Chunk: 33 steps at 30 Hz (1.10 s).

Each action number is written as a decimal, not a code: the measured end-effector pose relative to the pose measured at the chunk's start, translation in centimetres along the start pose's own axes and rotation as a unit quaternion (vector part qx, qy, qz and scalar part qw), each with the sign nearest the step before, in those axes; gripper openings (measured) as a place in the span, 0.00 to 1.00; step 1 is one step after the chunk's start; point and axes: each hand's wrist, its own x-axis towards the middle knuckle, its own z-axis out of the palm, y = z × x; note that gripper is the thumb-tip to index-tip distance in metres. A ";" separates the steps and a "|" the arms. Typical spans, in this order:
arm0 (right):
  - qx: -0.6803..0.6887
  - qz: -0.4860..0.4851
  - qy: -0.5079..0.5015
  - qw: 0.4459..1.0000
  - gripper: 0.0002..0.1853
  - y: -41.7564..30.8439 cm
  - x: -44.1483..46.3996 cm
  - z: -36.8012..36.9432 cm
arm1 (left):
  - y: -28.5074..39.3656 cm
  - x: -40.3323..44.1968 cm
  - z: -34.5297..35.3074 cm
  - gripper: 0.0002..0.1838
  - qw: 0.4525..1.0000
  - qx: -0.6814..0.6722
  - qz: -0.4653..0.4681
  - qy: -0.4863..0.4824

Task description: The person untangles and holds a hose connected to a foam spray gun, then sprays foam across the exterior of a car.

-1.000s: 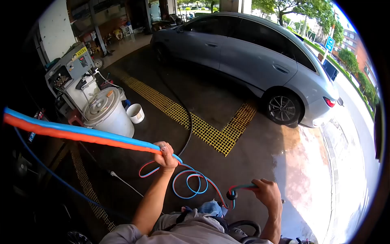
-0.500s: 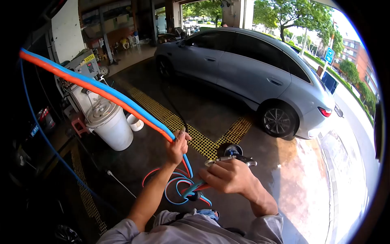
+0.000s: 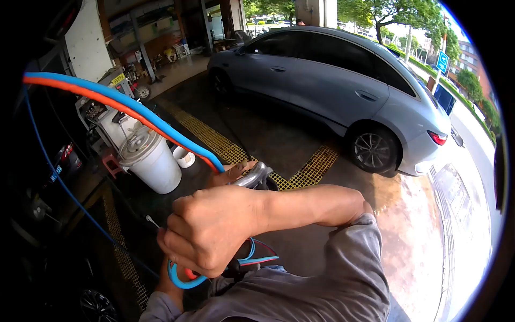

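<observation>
A twin blue and red hose point(image 3: 145, 115) runs from the upper left down to my left hand point(image 3: 233, 174), which is closed on it and partly hidden behind my right hand. In front, my right hand point(image 3: 212, 225) is a fist around the hose, and a blue and red loop hangs just below it. A silver metal tool point(image 3: 256, 176) with a dark part shows above my right wrist, at the hose's end. More of the hose lies low, beside my right forearm.
A grey car point(image 3: 322, 80) stands ahead, its rear wheel point(image 3: 374, 150) to the right. At left are a lidded white barrel point(image 3: 155, 166), a small white bucket point(image 3: 184, 156) and a red stool point(image 3: 112, 165). Yellow floor grating point(image 3: 311, 167) crosses the dark floor.
My right hand has swung from the lower right across to the left, in front of my left hand, carrying the hose. The silver tool has come closer to my left hand.
</observation>
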 end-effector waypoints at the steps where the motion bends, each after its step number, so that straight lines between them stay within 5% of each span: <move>1: -0.001 -0.015 0.000 1.000 0.15 0.3 -0.1 -0.1 | 0.2 0.0 -0.2 0.37 1.000 0.005 -0.005 -0.007; 15: -0.023 -0.085 0.058 0.994 0.19 3.3 -3.1 -1.2 | 1.6 2.5 -2.8 0.33 1.000 -0.003 0.008 -0.001; 22: -0.090 -0.070 0.023 0.993 0.17 4.8 -4.1 1.2 | 1.2 2.0 -7.4 0.31 0.997 -0.047 0.040 0.041; 33: -0.177 -0.071 -0.054 0.980 0.11 7.3 -0.5 4.2 | 0.5 3.8 -12.2 0.29 0.997 -0.074 0.018 -0.020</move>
